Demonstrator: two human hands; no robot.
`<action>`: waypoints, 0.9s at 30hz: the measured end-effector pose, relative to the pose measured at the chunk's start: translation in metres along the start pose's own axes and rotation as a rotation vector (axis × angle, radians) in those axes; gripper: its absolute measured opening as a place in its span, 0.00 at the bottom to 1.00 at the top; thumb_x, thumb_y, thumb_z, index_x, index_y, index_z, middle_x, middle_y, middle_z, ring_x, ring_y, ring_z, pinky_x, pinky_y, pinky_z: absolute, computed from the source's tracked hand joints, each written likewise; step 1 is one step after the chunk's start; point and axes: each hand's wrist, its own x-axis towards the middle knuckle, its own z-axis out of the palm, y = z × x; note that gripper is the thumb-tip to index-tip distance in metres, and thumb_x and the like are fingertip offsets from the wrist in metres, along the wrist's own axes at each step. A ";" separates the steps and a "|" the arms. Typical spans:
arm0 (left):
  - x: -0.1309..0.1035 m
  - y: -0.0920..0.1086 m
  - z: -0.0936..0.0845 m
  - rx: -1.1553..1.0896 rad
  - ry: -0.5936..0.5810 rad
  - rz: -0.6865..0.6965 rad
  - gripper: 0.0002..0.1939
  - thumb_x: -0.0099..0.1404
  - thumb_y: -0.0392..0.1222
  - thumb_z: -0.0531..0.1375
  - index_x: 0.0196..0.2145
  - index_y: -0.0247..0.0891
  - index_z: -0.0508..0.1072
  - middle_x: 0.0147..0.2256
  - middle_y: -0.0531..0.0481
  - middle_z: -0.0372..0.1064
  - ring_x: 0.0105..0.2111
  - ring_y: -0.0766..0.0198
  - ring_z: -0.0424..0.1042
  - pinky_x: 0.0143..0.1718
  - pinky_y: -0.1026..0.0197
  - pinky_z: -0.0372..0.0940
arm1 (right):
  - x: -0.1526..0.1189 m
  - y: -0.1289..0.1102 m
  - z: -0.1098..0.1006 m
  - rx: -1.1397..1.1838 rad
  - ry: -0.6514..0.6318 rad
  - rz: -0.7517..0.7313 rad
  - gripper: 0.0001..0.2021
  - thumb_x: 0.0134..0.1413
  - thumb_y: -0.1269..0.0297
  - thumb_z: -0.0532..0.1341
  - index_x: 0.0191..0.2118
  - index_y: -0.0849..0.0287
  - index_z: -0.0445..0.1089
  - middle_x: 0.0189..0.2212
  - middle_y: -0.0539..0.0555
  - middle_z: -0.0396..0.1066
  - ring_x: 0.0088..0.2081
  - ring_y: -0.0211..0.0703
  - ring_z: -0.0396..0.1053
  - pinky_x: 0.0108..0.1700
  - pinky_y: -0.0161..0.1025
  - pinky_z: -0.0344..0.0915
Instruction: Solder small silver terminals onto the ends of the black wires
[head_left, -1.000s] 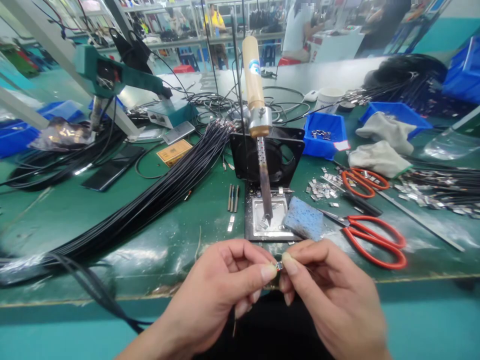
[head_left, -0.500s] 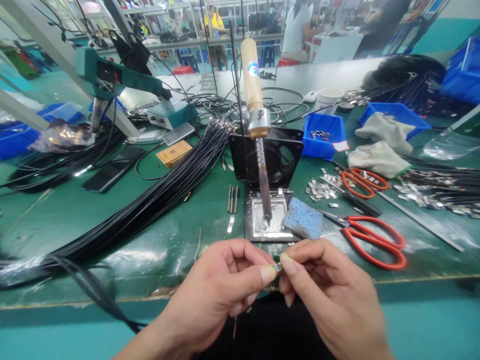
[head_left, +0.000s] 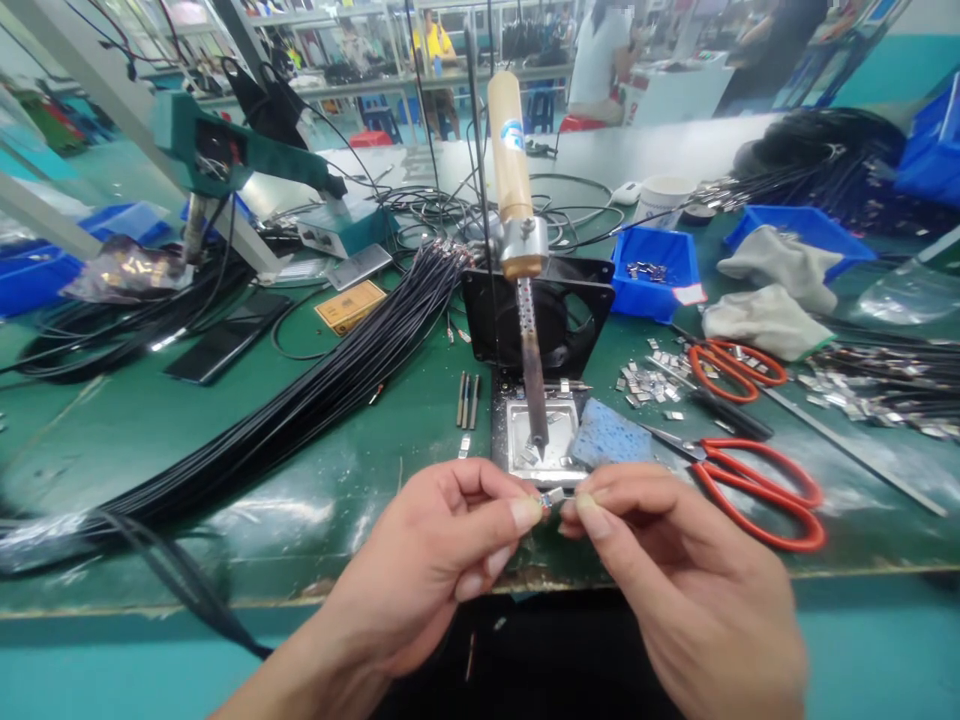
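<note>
And there, pinched by the left hand (head_left: 442,540) near the green tabletop (head_left: 420,420) edge, the small, flat silver metal connector (head_left: 555,496) pointed lengthwise, tilting up, toward the right hand (head_left: 679,560), whose fingers sat just beside, their hold impossible to tell!

Grn worktop (head_left: 409,420), tan-handled soldering iron (head_left: 514,190) w/ blue-&-wht label (head_left: 512,135)
L of iron: blk cables (head_left: 300,410), ylw box (head_left: 350,307). Behind iron: blk fan (head_left: 486,325). R of iron: speckled blue sponge (head_left: 611,435), red-orange-handled scissors (head_left: 761,446), off-wht gloves (head_left: 765,318). Front of iron: silvery connector (head_left: 554,496).
</note>
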 end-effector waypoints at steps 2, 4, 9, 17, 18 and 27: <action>0.002 0.002 0.000 -0.001 -0.003 -0.004 0.12 0.62 0.42 0.72 0.27 0.34 0.76 0.17 0.59 0.61 0.16 0.77 0.49 0.16 0.74 0.46 | 0.002 0.001 -0.001 -0.017 -0.009 -0.003 0.05 0.61 0.71 0.66 0.36 0.53 0.76 0.37 0.52 0.76 0.40 0.43 0.77 0.40 0.36 0.77; 0.004 0.004 0.001 0.002 -0.009 -0.006 0.12 0.61 0.42 0.72 0.27 0.34 0.76 0.17 0.59 0.61 0.16 0.77 0.49 0.16 0.74 0.45 | 0.004 0.002 -0.001 -0.032 -0.019 -0.014 0.05 0.61 0.71 0.67 0.35 0.53 0.76 0.38 0.53 0.77 0.41 0.43 0.77 0.41 0.36 0.77; 0.009 0.006 0.000 -0.004 -0.001 -0.006 0.12 0.61 0.42 0.73 0.27 0.34 0.76 0.17 0.59 0.61 0.16 0.77 0.49 0.16 0.73 0.44 | 0.008 0.002 0.002 -0.040 -0.034 -0.037 0.05 0.60 0.72 0.67 0.35 0.52 0.76 0.38 0.52 0.79 0.41 0.44 0.78 0.40 0.35 0.78; 0.006 0.004 -0.007 -0.005 0.004 -0.029 0.12 0.60 0.42 0.73 0.28 0.34 0.76 0.19 0.58 0.62 0.17 0.76 0.51 0.16 0.73 0.45 | 0.021 -0.006 -0.035 -0.528 0.141 -0.016 0.08 0.62 0.55 0.65 0.39 0.52 0.72 0.24 0.48 0.71 0.22 0.39 0.71 0.23 0.33 0.69; 0.004 0.003 -0.008 0.000 -0.001 -0.034 0.13 0.60 0.43 0.73 0.28 0.34 0.76 0.19 0.57 0.63 0.17 0.76 0.51 0.16 0.73 0.46 | 0.025 -0.005 -0.043 -0.629 0.157 0.003 0.10 0.60 0.52 0.66 0.39 0.52 0.72 0.20 0.46 0.67 0.19 0.37 0.67 0.19 0.33 0.63; -0.012 -0.006 -0.013 0.016 -0.016 -0.001 0.13 0.62 0.45 0.73 0.31 0.33 0.77 0.19 0.57 0.63 0.17 0.77 0.52 0.17 0.74 0.48 | 0.036 -0.002 -0.049 -1.049 -0.141 -0.325 0.26 0.67 0.42 0.56 0.46 0.60 0.80 0.13 0.45 0.62 0.12 0.39 0.58 0.16 0.38 0.55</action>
